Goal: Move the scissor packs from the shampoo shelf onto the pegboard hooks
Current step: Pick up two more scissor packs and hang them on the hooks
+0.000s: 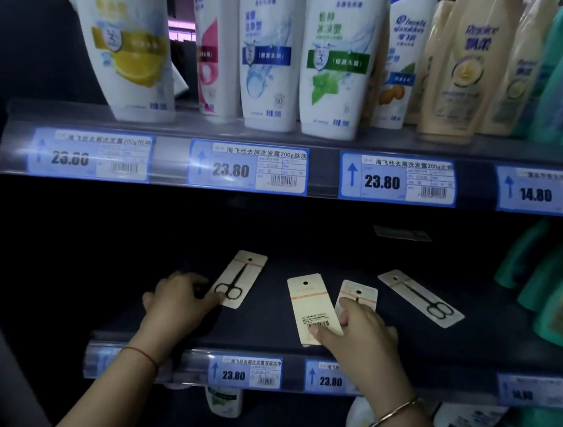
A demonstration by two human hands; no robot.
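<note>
- Head view: four flat cream cardboard scissor packs lie on the dark lower shelf [466,348], under a row of white shampoo bottles [267,57] and blue price labels [248,167]; none is lifted, so by my reading no pack here is moved yet.
- The first pack [237,279] lies face up at the left with its black scissors showing; the left hand [178,301] touches its lower corner with bent fingers; whether it pinches the card or only rests there, I cannot tell.
- The second pack [310,305] lies barcode side up in the middle; the third pack [356,294] sits just beside it, partly hidden.
- The right hand [361,338] has its thumb on the second pack's lower end and its fingers over the third pack; a closed grip is not clear.
- The fourth pack [420,297] lies face up at the right, apart and untouched.
- The pegboard hooks are out of sight; picking up, carrying and hanging all appear to remain.
</note>
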